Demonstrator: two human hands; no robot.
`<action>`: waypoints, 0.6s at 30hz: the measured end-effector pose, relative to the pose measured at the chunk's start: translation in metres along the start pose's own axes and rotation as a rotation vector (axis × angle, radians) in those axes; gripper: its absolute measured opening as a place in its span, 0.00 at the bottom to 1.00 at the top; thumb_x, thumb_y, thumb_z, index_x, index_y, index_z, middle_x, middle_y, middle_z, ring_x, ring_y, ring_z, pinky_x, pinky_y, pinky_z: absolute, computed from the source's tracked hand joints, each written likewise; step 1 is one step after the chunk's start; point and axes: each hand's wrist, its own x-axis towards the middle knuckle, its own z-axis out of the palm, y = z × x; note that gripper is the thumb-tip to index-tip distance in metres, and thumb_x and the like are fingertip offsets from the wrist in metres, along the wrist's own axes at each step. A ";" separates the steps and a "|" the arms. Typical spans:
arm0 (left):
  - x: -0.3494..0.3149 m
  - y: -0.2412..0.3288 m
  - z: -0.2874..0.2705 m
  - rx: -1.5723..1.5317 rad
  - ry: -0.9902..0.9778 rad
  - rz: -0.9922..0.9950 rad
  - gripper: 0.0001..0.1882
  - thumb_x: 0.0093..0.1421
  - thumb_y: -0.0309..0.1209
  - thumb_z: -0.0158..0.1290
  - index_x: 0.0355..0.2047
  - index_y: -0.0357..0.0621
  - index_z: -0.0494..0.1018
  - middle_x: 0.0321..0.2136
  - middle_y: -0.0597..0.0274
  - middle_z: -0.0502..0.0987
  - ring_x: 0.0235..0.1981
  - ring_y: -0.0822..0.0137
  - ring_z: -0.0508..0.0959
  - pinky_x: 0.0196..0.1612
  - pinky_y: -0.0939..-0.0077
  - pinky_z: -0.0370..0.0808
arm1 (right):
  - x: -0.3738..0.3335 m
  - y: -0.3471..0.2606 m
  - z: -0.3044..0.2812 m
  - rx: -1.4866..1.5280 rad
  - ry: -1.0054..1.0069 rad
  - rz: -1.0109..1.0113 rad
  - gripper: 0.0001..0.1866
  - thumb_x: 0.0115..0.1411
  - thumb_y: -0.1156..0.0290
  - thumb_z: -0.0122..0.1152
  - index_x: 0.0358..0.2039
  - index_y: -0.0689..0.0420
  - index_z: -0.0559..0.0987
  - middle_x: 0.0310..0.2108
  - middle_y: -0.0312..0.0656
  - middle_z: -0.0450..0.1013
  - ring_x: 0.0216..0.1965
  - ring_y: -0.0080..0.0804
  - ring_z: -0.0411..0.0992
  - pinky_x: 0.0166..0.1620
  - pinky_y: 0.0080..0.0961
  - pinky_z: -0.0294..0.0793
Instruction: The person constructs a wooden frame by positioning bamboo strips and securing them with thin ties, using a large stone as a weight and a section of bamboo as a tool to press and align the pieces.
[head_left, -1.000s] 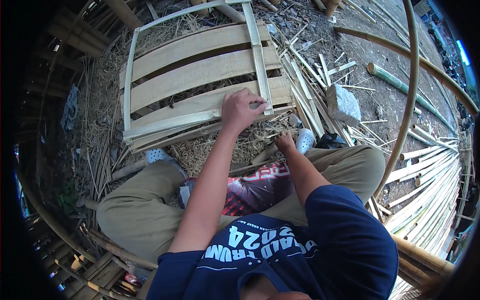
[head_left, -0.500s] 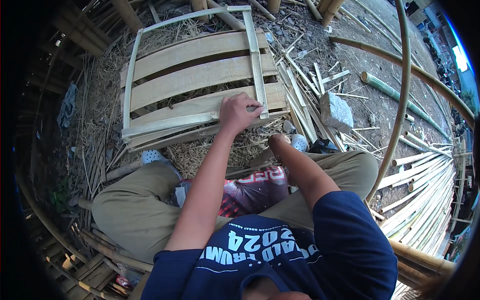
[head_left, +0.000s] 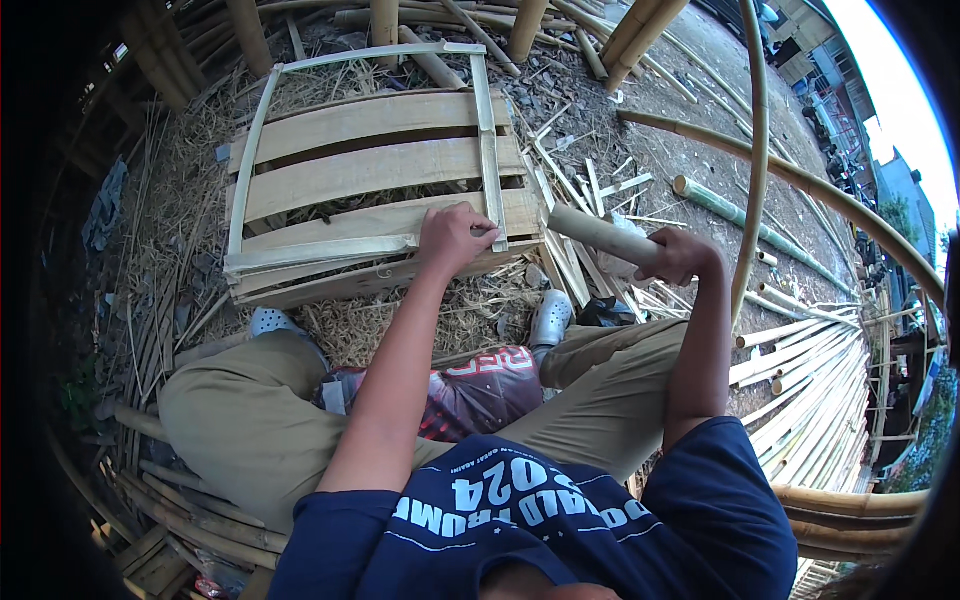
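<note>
Now the left hand [head_left: 452, 238] presses closed fingers on a thin strip [head_left: 489, 150] of the bamboo frame [head_left: 370, 180], at eleven o'clock from the knees. Right hand [head_left: 680, 256] grips a short bamboo club [head_left: 600, 235], raised at two o'clock, probably for hammering; a square, aimed blow is needed.

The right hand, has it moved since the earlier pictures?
Yes. The right hand rose from the ground beside the bamboo panel, now gripping a short bamboo piece.
</note>
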 end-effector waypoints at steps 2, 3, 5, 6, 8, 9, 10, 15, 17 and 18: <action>0.001 0.002 0.005 -0.024 0.017 0.034 0.10 0.53 0.47 0.69 0.29 0.59 0.88 0.28 0.66 0.79 0.33 0.60 0.80 0.46 0.63 0.69 | 0.030 0.051 0.026 0.559 0.048 -0.324 0.26 0.51 0.62 0.77 0.47 0.62 0.80 0.28 0.37 0.78 0.27 0.23 0.77 0.29 0.24 0.77; 0.000 -0.001 0.003 -0.032 0.023 0.048 0.10 0.52 0.47 0.69 0.29 0.59 0.88 0.28 0.67 0.79 0.33 0.60 0.80 0.46 0.63 0.69 | 0.034 0.047 0.032 0.659 0.064 -0.395 0.25 0.52 0.64 0.75 0.48 0.62 0.79 0.29 0.38 0.78 0.27 0.24 0.77 0.30 0.24 0.77; 0.000 -0.005 0.001 0.010 0.025 0.033 0.10 0.52 0.47 0.69 0.28 0.59 0.88 0.27 0.67 0.79 0.33 0.60 0.80 0.45 0.63 0.69 | 0.040 0.036 0.041 0.776 0.071 -0.467 0.25 0.53 0.65 0.74 0.49 0.63 0.78 0.30 0.39 0.78 0.28 0.24 0.77 0.31 0.24 0.77; 0.000 -0.004 0.001 0.031 0.030 0.023 0.10 0.52 0.47 0.69 0.28 0.59 0.88 0.27 0.67 0.79 0.33 0.60 0.80 0.45 0.63 0.69 | 0.041 0.029 0.040 0.856 0.087 -0.543 0.25 0.55 0.65 0.73 0.49 0.63 0.76 0.30 0.40 0.76 0.28 0.27 0.77 0.32 0.26 0.78; -0.001 0.000 0.001 0.029 0.012 0.011 0.12 0.52 0.48 0.69 0.29 0.58 0.88 0.27 0.67 0.79 0.32 0.60 0.79 0.46 0.63 0.70 | 0.048 0.016 0.045 0.948 0.113 -0.611 0.24 0.57 0.64 0.72 0.49 0.62 0.73 0.30 0.40 0.75 0.28 0.30 0.76 0.33 0.28 0.80; -0.002 0.000 0.001 0.021 0.007 -0.009 0.14 0.52 0.50 0.69 0.30 0.56 0.88 0.27 0.67 0.79 0.32 0.59 0.79 0.47 0.62 0.71 | 0.051 0.005 0.048 1.112 0.114 -0.600 0.23 0.61 0.62 0.69 0.50 0.63 0.72 0.30 0.41 0.75 0.28 0.31 0.77 0.33 0.29 0.80; 0.000 0.000 0.001 0.026 0.000 -0.002 0.14 0.52 0.50 0.69 0.30 0.56 0.88 0.27 0.67 0.79 0.32 0.59 0.79 0.47 0.62 0.71 | 0.055 -0.002 0.050 1.276 0.115 -0.585 0.23 0.66 0.60 0.66 0.51 0.63 0.72 0.30 0.41 0.75 0.28 0.33 0.77 0.34 0.31 0.81; 0.002 -0.003 0.002 0.045 0.005 -0.001 0.13 0.52 0.48 0.70 0.30 0.57 0.88 0.29 0.68 0.81 0.33 0.60 0.80 0.46 0.65 0.72 | 0.084 -0.018 0.055 1.477 0.185 -0.654 0.32 0.66 0.55 0.68 0.62 0.62 0.72 0.46 0.41 0.79 0.54 0.33 0.75 0.61 0.34 0.73; 0.002 -0.001 0.003 0.042 0.001 0.004 0.12 0.52 0.48 0.70 0.30 0.57 0.88 0.29 0.69 0.81 0.32 0.61 0.80 0.46 0.65 0.72 | 0.084 -0.019 0.050 1.297 0.261 -0.678 0.31 0.65 0.55 0.70 0.60 0.63 0.74 0.45 0.40 0.79 0.52 0.31 0.75 0.59 0.32 0.72; 0.002 0.001 0.004 0.032 0.006 0.006 0.12 0.52 0.47 0.70 0.31 0.57 0.88 0.29 0.69 0.81 0.32 0.61 0.80 0.46 0.65 0.72 | 0.086 -0.019 0.049 1.102 0.334 -0.699 0.30 0.63 0.55 0.72 0.57 0.63 0.77 0.44 0.40 0.79 0.50 0.29 0.75 0.56 0.31 0.72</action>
